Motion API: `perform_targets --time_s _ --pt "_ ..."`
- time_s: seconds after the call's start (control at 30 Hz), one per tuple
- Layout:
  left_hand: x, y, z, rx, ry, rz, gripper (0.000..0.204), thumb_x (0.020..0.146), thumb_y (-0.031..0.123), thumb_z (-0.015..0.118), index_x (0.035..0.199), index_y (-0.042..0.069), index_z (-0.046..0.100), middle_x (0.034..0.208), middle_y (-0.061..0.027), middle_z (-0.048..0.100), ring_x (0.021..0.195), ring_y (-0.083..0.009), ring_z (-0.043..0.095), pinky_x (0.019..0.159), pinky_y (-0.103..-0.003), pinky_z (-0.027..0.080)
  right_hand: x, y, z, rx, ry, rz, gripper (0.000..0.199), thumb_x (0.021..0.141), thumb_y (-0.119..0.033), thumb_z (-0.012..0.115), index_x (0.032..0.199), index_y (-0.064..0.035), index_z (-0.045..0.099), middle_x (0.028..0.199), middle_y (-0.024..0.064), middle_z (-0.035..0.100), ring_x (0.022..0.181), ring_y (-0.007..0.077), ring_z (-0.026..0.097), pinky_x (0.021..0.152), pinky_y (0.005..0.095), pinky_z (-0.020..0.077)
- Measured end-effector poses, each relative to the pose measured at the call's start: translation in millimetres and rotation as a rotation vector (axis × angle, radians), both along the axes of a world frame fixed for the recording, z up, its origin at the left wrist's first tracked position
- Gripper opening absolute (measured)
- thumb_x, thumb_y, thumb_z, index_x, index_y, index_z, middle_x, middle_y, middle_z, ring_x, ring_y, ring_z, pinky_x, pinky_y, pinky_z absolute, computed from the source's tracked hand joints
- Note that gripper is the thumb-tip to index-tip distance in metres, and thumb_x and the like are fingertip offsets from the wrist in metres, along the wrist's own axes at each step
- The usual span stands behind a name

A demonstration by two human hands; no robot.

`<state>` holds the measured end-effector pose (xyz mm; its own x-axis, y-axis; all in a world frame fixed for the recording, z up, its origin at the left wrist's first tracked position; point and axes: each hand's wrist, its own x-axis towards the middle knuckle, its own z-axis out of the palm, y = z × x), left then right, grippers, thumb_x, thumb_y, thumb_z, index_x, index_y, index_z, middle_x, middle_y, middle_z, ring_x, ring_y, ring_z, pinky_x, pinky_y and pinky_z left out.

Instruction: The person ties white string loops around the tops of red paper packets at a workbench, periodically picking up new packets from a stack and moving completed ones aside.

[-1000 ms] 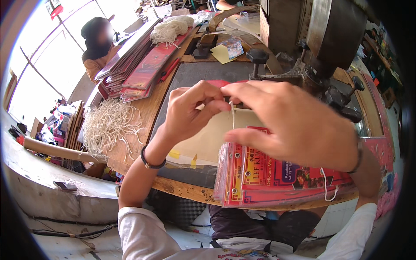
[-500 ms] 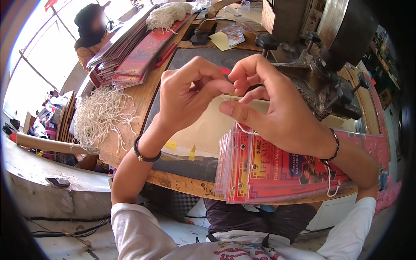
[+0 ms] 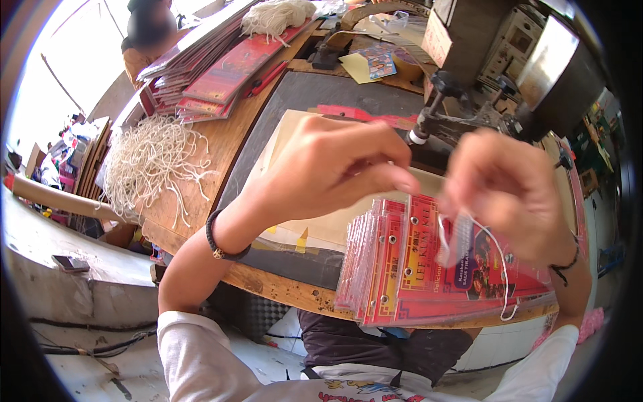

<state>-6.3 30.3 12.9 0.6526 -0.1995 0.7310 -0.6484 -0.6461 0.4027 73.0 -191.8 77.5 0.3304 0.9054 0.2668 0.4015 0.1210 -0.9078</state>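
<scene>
My right hand (image 3: 502, 194), blurred by motion, has its fingers curled in over the stack's right part. A white string (image 3: 501, 258) hangs from it in a loop, its free end lying near the table edge. Left of it, my left hand (image 3: 335, 164) is closed, thumb and forefinger bent toward each other; whether anything is pinched there cannot be made out. Below both hands lies a fanned stack of red printed cards (image 3: 395, 295) in clear plastic, with metal eyelets along their left edges. Part of the stack is hidden behind my right hand.
A heap of white strings (image 3: 151, 167) lies on the wooden table (image 3: 191, 218) at left. Behind it stand piled red cards (image 3: 231, 70) with a white string bundle (image 3: 278, 19). A black mat (image 3: 268, 127) carries a beige sheet (image 3: 288, 127). A metal machine (image 3: 462, 124) stands at right; a person (image 3: 144, 40) is far left.
My hands have drawn apart and the right one has moved right and lower, the string hanging from it. My left hand has shifted right and down. The view has tilted slightly.
</scene>
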Motion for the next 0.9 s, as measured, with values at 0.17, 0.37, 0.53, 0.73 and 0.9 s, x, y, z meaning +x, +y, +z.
perform_targets --time_s 0.17,0.37,0.53,0.73,0.9 --pt "6 -3 -23 0.183 -0.066 -0.099 0.023 0.084 0.028 0.079 0.087 0.009 0.067 0.065 -0.0021 0.06 0.049 -0.0176 0.056 0.045 -0.03 0.041 33 -39 -40 -0.075 0.118 0.238 0.027 0.082 0.005 0.042 0.081 -0.0015 0.068 0.073 0.0083 0.064 0.05 0.01 0.052 0.048 0.023 0.0406" --pt "6 -4 -20 0.249 0.026 -0.092 0.021 0.083 0.024 0.08 0.09 0.009 0.068 0.065 -0.0021 0.061 0.048 -0.0205 0.056 0.045 -0.032 0.043 24 -29 -51 -0.124 -0.215 0.21 0.018 0.089 0.0 0.068 0.107 -0.0032 0.064 0.092 0.0074 0.072 0.067 0.0133 0.068 0.058 0.0247 0.0523" --pt "4 -9 -25 0.24 0.086 -0.051 0.024 0.082 0.022 0.08 0.101 0.01 0.071 0.068 -0.0037 0.067 0.047 -0.0193 0.056 0.046 -0.029 0.046 26 -34 -53 -0.134 -0.138 0.234 0.014 0.086 -0.006 0.075 0.098 -0.0052 0.068 0.085 0.004 0.072 0.065 0.0112 0.068 0.056 0.0237 0.0526" --pt "-2 -15 -24 0.243 0.184 0.001 0.031 0.079 0.019 0.082 0.107 0.009 0.072 0.065 -0.0026 0.065 0.046 -0.0139 0.053 0.046 -0.027 0.043 22 -32 -49 -0.124 -0.141 0.319 0.014 0.083 -0.008 0.078 0.094 -0.0061 0.07 0.084 0.0039 0.073 0.068 0.012 0.069 0.056 0.0246 0.0547" --pt "2 -5 -7 0.205 0.409 -0.162 0.05 0.068 0.032 0.091 0.106 0.007 0.071 0.055 0.0031 0.047 0.046 -0.0102 0.041 0.046 -0.026 0.032 17 -32 -54 -0.066 -0.158 0.376 0.015 0.084 -0.011 0.079 0.095 -0.006 0.07 0.083 0.0034 0.072 0.067 0.0133 0.069 0.057 0.0252 0.055"
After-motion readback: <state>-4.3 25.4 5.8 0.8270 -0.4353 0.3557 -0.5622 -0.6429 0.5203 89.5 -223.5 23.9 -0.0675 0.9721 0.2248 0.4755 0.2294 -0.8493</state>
